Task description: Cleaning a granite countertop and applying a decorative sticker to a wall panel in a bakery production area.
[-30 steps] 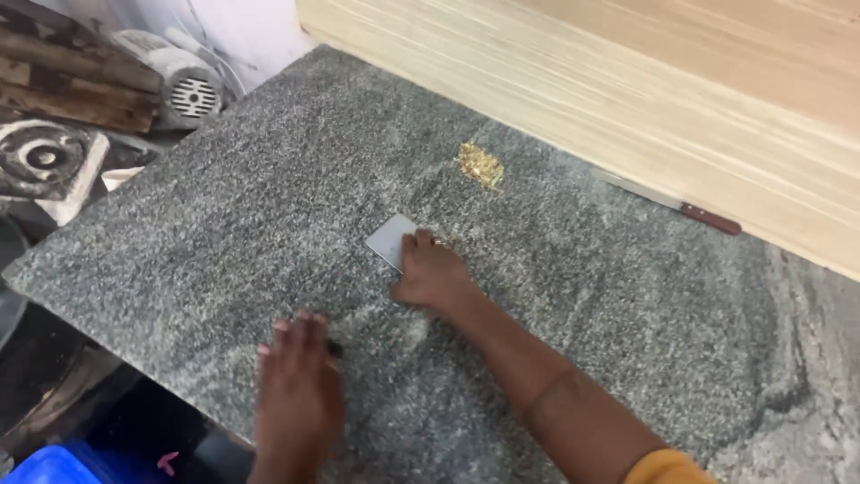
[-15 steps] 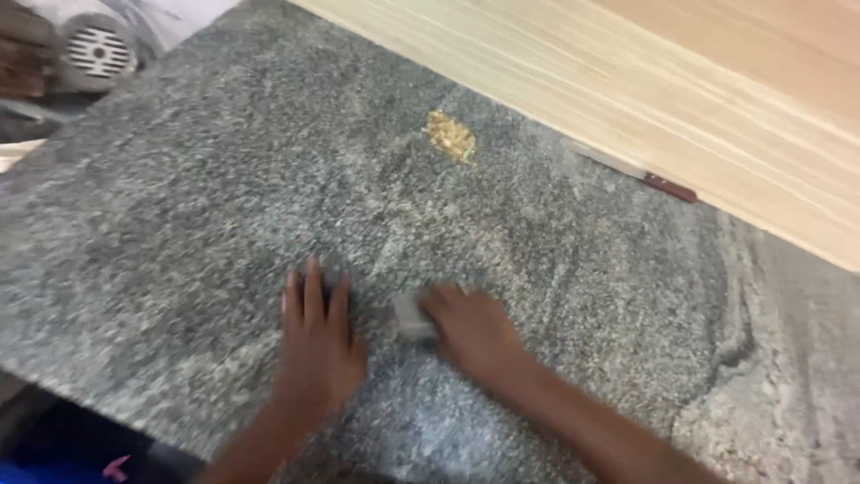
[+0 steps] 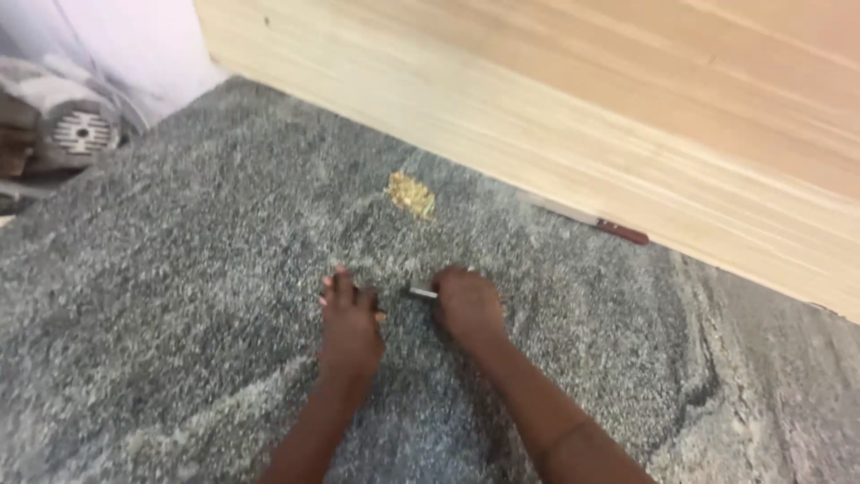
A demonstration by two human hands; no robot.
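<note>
My right hand (image 3: 468,306) rests on a grey speckled granite slab (image 3: 179,296), closed on a small flat metal blade (image 3: 420,290) whose edge shows to the left of the fingers. My left hand (image 3: 348,315) lies flat on the slab just left of that blade, fingers together and pointing away from me. A small yellow-gold patch (image 3: 410,194) marks the stone a little beyond both hands.
A pale wooden board (image 3: 573,116) runs along the slab's far side. A knife with a reddish-brown handle (image 3: 591,220) lies against the board's foot. A grey power tool with a vented housing (image 3: 76,134) sits at the far left.
My right hand has drawn the blade back along the slab toward me, away from the yellow patch. My left hand now lies close beside it. The view has shifted.
</note>
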